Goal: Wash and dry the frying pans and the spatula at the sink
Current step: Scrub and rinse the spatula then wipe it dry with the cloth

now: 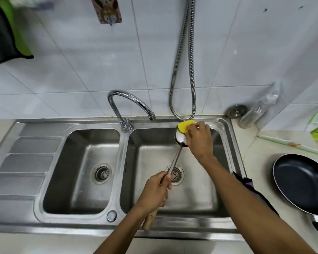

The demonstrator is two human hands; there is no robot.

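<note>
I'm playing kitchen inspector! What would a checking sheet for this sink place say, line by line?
Surface: steel double sink; pale counter on its right.
Job's things: spatula over the right basin, blade soapy; yellow sponge on the blade; one dark frying pan on the counter.
Clutter: spare strainer, clear bottle, white-and-green stick, dark cloth at the sink's edge.
Grips: left hand grips the spatula handle; right hand holds the sponge against the blade.
Cables: metal hose hanging down the wall; no wires seen.
Surroundings: white tiles; tap, no running water seen; black-and-green cloth hanging upper left.
</note>
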